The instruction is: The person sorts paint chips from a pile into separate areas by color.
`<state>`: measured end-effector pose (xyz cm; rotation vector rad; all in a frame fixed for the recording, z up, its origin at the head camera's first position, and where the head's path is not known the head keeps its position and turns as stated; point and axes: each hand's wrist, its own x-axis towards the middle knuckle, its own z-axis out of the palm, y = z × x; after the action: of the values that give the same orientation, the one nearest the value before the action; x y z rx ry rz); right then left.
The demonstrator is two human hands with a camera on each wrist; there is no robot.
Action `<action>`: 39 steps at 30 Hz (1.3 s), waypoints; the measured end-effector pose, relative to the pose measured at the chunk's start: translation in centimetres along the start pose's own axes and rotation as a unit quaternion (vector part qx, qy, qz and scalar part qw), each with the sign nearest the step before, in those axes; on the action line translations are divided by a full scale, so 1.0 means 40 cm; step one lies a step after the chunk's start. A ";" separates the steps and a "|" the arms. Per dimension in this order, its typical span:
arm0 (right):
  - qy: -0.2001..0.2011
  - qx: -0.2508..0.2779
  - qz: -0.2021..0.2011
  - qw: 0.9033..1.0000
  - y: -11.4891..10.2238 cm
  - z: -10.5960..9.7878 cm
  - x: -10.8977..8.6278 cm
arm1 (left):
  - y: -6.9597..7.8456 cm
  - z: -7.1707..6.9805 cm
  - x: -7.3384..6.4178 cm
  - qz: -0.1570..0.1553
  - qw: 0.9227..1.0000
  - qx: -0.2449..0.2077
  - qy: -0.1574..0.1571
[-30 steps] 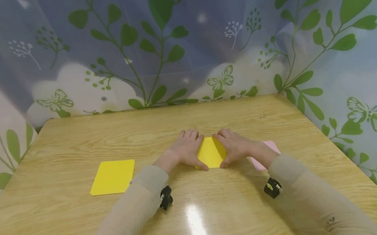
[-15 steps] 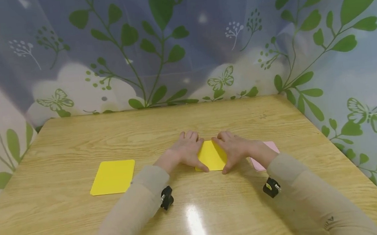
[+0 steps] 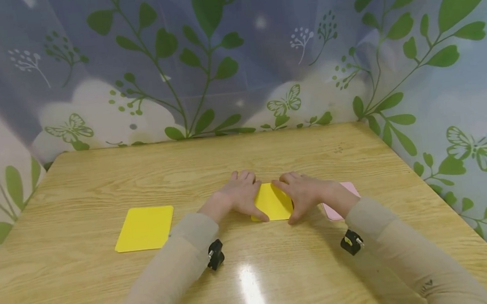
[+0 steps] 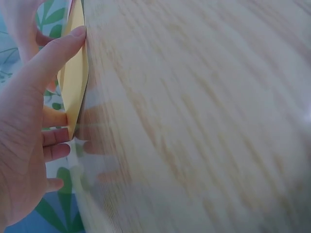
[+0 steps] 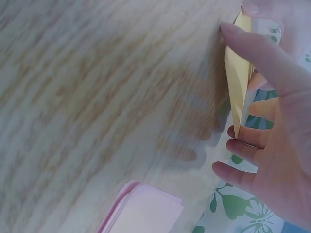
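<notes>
A yellow square card (image 3: pixel 272 201) is held between both hands, close over the wooden table. My left hand (image 3: pixel 242 195) grips its left side, with the thumb at the near edge and the fingers toward the far edge. On the right side my right hand (image 3: pixel 303 192) holds it the same way. Both wrist views show the card (image 4: pixel 74 82) edge-on and slightly bowed. In the right wrist view, the right thumb is at the near edge of the card (image 5: pixel 237 80), and some fingertips reach its far corner. The covered side edges are hidden by the hands.
A yellow square card pile (image 3: pixel 145 229) lies on the table (image 3: pixel 176 171) to the left, by the left sleeve. Under the right forearm, partly covered, is a stack of pink cards (image 5: pixel 148 211). A leaf-patterned curtain (image 3: pixel 240 109) borders the table's far edge.
The yellow card between the hands has shifted slightly toward the person. The right thumb has slid a little right and nearer along the card's corner. Both piles have stayed in place.
</notes>
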<state>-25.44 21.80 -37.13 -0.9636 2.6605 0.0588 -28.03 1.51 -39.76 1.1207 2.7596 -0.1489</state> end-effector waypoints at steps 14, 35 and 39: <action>-0.001 -0.015 -0.019 1.000 -0.003 -0.005 -0.006 | 0.007 -0.010 -0.012 -0.001 1.000 -0.002 0.002; 0.012 0.003 -0.026 1.000 -0.005 0.000 -0.008 | 0.023 -0.015 -0.023 0.033 0.997 0.063 0.034; 0.017 -0.003 -0.033 0.999 -0.007 0.001 -0.008 | 0.023 -0.014 -0.026 0.037 0.997 0.067 0.034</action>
<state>-25.02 21.78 -37.04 -1.0636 2.6578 0.0344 -26.71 1.56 -39.05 1.2813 2.7988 -0.2952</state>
